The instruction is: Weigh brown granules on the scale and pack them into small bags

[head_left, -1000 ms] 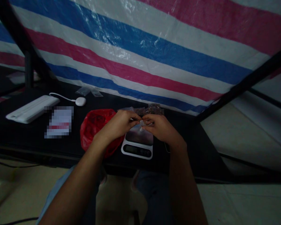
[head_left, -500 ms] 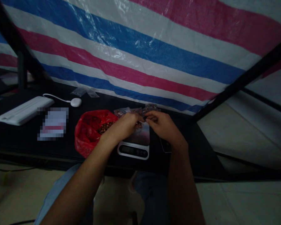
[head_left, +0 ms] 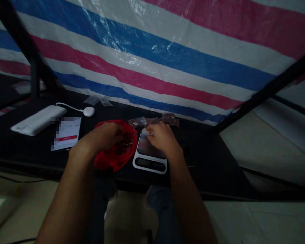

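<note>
My left hand [head_left: 107,135] reaches over the red plastic bag [head_left: 105,163], its fingertips at the small brown pieces [head_left: 125,144] inside; whether it holds any is too dark to tell. Above the plate of the white kitchen scale [head_left: 149,165] is my right hand [head_left: 159,135], with bent fingers; what lies between them, if anything, is hidden. Behind the scale lie small clear packets [head_left: 169,119] with brown contents.
At the left lie a white power strip [head_left: 38,120], a phone-like screen [head_left: 67,134] and a round white puck [head_left: 88,111] on a cable. Flat clear bags [head_left: 98,100] rest near the striped sheet [head_left: 147,81]. Dark frame bars slant at both sides.
My left hand has moved left from the scale to the red bag. My right hand has shifted slightly left, and the hands are now apart. The scale's plate shows more.
</note>
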A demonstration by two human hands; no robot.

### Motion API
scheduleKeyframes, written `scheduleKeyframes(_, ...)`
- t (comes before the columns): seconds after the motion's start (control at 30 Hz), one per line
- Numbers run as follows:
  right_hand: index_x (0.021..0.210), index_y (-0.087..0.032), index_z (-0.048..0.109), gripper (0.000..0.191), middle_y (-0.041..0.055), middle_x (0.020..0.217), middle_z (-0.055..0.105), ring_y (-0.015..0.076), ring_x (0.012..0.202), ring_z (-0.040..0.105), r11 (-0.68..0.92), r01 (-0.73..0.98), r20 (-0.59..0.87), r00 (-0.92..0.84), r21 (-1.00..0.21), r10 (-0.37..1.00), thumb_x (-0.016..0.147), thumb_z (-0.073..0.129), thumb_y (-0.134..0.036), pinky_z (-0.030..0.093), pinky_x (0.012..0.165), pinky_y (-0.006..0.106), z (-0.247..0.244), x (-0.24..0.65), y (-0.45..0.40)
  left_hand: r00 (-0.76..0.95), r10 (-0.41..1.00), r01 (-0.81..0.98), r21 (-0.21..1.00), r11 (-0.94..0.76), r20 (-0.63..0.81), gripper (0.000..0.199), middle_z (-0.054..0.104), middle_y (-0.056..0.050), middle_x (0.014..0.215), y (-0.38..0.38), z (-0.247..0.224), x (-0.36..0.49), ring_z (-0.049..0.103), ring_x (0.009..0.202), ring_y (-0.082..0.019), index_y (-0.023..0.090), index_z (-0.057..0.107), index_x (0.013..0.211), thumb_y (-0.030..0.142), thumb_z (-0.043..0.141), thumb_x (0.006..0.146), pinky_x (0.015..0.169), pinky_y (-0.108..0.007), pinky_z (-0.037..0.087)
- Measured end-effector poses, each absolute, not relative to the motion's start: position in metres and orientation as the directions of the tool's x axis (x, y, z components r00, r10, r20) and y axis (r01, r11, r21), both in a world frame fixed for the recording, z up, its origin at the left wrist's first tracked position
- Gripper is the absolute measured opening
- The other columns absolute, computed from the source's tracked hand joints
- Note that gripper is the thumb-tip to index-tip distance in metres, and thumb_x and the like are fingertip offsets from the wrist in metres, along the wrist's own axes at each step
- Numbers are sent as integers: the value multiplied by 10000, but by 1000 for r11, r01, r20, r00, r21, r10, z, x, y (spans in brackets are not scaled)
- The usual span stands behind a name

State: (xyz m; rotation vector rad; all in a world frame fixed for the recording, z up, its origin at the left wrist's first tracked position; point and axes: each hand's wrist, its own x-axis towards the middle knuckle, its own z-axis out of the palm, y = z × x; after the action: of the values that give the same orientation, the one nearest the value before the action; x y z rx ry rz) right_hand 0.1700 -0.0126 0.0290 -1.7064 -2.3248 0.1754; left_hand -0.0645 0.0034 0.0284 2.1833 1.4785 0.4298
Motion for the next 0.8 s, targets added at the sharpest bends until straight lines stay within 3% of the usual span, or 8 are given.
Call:
scheduleKeyframes(0.07, 972, -185, 751, 186, 130, 1063, 769, 295, 1123, 658, 296, 928, 103, -280, -224, 955, 845, 674, -73, 442, 1015, 463, 27, 165, -9, 340, 940, 827, 479, -295, -7, 288, 799, -84, 1027, 1, 35, -76, 734, 922, -249, 190, 783, 1029, 141, 542, 880, 842, -330, 543)
scheduleKeyframes(0.2, 944, -196, 752, 235, 91, 1011, 789, 255, 1033, 697, 348, 884, 159, -313, -312, 937, 820, 666, -16, 468, 970, 412, 36, 172, -8, 229, 949, 890, 349, -293, 215, 412, 690, -159, 1299, 0, 46, -91, 664, 1151, -334, 155, 680, 1277, 340, 586, 921, 990, -425, 518)
scheduleKeyframes(0.3, 950, -198, 755, 244, 68, 997, 794, 226, 948, 718, 320, 859, 203, -257, -399, 945, 812, 665, -17, 505, 865, 353, 50, 188, -14, 129, 989, 941, 304, -146, 76, 608, 683, -228, 1271, 5, 37, -101, 670, 1137, -375, 94, 632, 1311, 527, 627, 883, 944, -432, 534)
scheduleKeyframes(0.37, 920, -185, 759, 203, 71, 965, 795, 220, 896, 724, 260, 866, 168, -207, -428, 964, 814, 678, -31, 509, 810, 333, 56, 198, -18, 90, 993, 951, 302, -63, -75, 573, 741, -212, 1114, 11, 27, -105, 719, 993, -345, 101, 680, 1189, 576, 599, 880, 814, -379, 551)
scheduleKeyframes(0.47, 847, -174, 764, 136, 78, 898, 790, 216, 830, 716, 235, 873, 81, -222, -428, 972, 848, 675, -71, 496, 754, 323, 59, 202, -22, 108, 986, 940, 335, -60, -125, 426, 772, -157, 988, 20, 18, -102, 729, 871, -285, 150, 719, 1027, 519, 545, 906, 697, -315, 515)
scheduleKeyframes(0.6, 883, -164, 760, 205, 88, 952, 771, 212, 913, 690, 400, 830, 223, -337, -389, 915, 909, 587, -58, 479, 838, 333, 55, 175, -21, 154, 988, 905, 401, -144, 8, 352, 779, -129, 923, 25, 22, -91, 715, 810, -258, 175, 732, 920, 430, 489, 918, 669, -305, 479)
scheduleKeyframes(0.67, 932, -165, 755, 225, 91, 999, 763, 206, 955, 684, 476, 780, 244, -409, -405, 879, 929, 558, -56, 477, 870, 328, 49, 151, -21, 161, 982, 889, 417, -190, 103, 340, 781, -125, 924, 22, 29, -86, 708, 802, -257, 177, 735, 917, 404, 482, 912, 680, -310, 479)
scheduleKeyframes(0.8, 1028, -145, 726, 149, 123, 1079, 740, 231, 1045, 674, 512, 742, 122, -514, -433, 849, 916, 629, -135, 491, 928, 343, 28, 106, -19, 189, 960, 870, 417, -261, 207, 306, 791, -100, 993, 10, 44, -79, 716, 882, -260, 201, 752, 1010, 317, 499, 881, 753, -309, 507)
